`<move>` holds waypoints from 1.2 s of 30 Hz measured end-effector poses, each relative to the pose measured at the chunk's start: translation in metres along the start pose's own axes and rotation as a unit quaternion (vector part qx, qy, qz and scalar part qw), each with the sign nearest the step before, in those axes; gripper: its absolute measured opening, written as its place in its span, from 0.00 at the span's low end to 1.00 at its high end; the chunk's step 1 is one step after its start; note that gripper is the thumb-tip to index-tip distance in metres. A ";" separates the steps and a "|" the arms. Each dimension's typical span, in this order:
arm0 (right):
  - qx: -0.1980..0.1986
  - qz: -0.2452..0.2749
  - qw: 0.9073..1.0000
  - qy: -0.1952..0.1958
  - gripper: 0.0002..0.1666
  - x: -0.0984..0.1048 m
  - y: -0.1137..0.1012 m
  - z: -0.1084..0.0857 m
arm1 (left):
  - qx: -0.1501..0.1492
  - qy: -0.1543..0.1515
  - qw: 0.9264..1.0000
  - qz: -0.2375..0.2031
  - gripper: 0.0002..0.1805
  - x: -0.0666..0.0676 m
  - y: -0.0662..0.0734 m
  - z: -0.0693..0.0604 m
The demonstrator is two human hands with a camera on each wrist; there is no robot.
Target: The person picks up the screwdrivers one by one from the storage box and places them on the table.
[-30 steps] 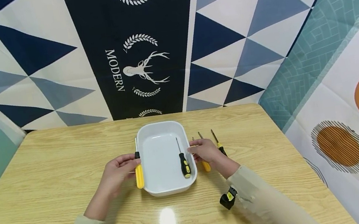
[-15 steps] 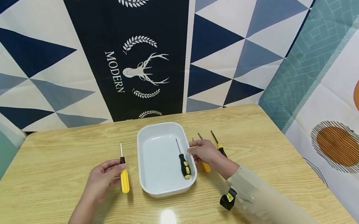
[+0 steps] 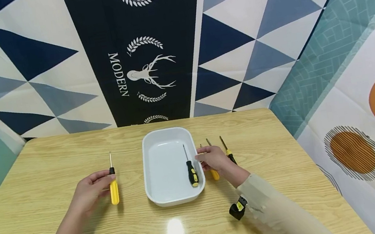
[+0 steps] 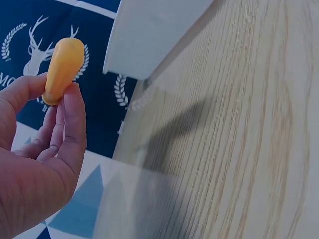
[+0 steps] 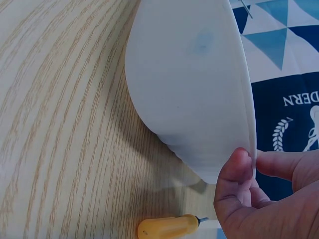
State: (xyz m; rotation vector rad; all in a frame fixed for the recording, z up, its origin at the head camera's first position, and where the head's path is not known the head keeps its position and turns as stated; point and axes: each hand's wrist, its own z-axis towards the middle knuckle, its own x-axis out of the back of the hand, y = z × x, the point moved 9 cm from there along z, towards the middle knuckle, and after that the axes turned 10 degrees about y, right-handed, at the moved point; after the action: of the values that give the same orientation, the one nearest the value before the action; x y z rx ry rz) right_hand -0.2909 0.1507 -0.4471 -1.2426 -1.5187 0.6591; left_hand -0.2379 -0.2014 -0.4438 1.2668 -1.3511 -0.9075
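Observation:
My left hand (image 3: 89, 193) pinches a yellow-handled screwdriver (image 3: 114, 192) above the table, left of the white tray. Its metal shaft points toward the back wall. In the left wrist view, thumb and fingers hold the yellow handle (image 4: 66, 64). My right hand (image 3: 214, 158) pinches the right rim of the white tray (image 3: 168, 198); the right wrist view has thumb and fingers on either side of that rim (image 5: 253, 124). Inside the tray, along its right side, lies a black-and-yellow screwdriver (image 3: 192, 173).
Right of the tray, partly behind my right hand, lie a yellow-handled screwdriver (image 3: 215, 174) and a black-and-yellow screwdriver (image 3: 229, 153). Another shaft (image 3: 208, 142) shows beside them. Patterned cloth (image 3: 148, 50) hangs behind the wooden table (image 3: 52, 161).
My left hand has moved left, away from the tray's left rim, carrying the yellow-handled screwdriver. The right hand has stayed on the tray's right rim.

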 end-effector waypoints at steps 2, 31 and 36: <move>-0.002 0.000 1.000 -0.001 0.18 0.000 0.000 -0.001 | 0.002 -0.002 1.000 0.002 0.33 0.005 -0.002 0.001; -0.006 -0.002 1.000 0.002 0.18 0.001 0.001 -0.001 | 0.045 0.025 0.998 0.029 0.18 0.055 -0.032 0.008; -0.008 -0.004 1.000 0.004 0.18 0.001 0.001 -0.001 | 0.050 0.025 0.998 0.043 0.26 0.060 -0.034 0.010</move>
State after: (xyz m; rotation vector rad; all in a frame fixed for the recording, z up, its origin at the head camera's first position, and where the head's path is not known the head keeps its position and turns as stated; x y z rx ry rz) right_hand -0.2895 0.1517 -0.4472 -1.2503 -1.5242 0.6376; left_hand -0.2356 -0.2666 -0.4679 1.2877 -1.4145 -0.7521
